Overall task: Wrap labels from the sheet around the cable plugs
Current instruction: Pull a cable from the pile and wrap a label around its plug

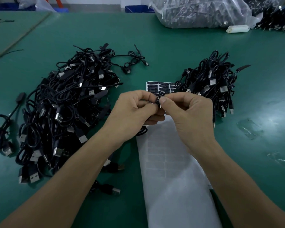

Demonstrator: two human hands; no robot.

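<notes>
My left hand (132, 111) and my right hand (189, 112) meet over the middle of the green table. Between their fingertips they pinch one black cable plug (159, 97) with a black printed label on it. My right thumb presses on the label's lower edge. The plug's cable (142, 131) loops down under my left hand. The white label sheet (169, 162) lies lengthwise under my hands; its near part is peeled bare. Rows of black labels (158, 86) remain at its far end.
A big pile of black USB cables (61, 112) lies to the left. A smaller pile (214, 84) lies to the right, touching the sheet's far corner. A clear bag of cables (199, 12) and a white block (236, 29) sit at the back right.
</notes>
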